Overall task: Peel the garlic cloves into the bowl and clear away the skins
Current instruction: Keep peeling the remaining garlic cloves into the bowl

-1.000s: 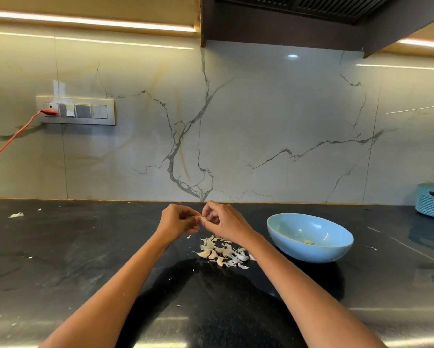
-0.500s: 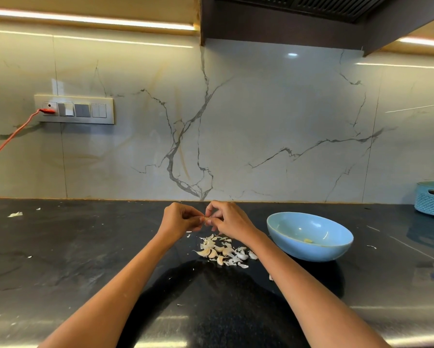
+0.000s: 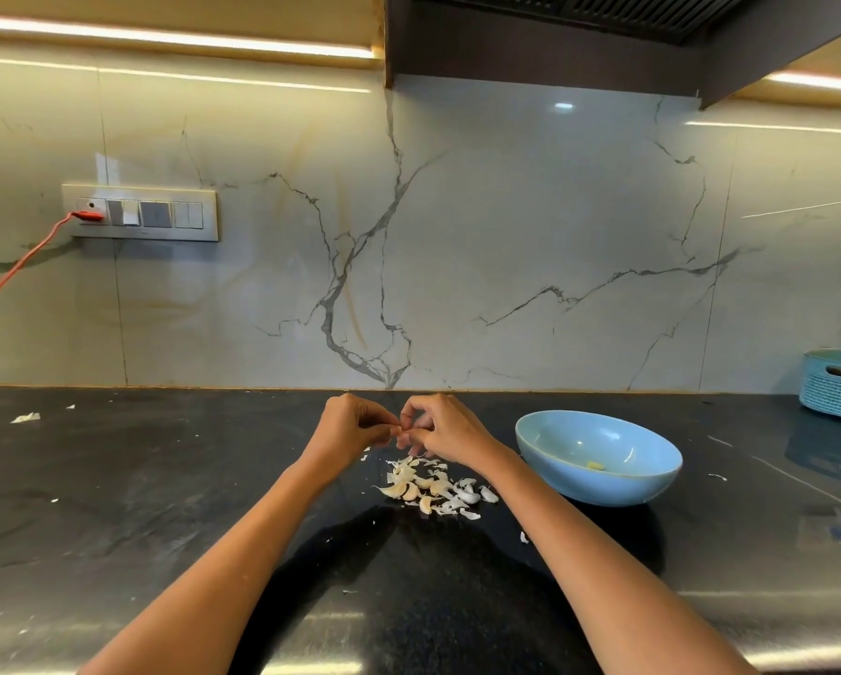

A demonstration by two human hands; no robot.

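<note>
Above the pile of pale garlic cloves and papery skins (image 3: pixel 433 489), both hands, left hand (image 3: pixel 347 428) and right hand (image 3: pixel 445 428), pinch one small clove, mostly hidden; one glossy light-blue bowl (image 3: pixel 579 484) sits right of the pile, holding one peeled piece (image 3: pixel 595 464).

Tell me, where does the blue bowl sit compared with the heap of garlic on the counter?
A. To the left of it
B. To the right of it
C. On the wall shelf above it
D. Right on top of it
B: the blue bowl stands on the dark counter to the right of the garlic pile, apart from it.
</note>
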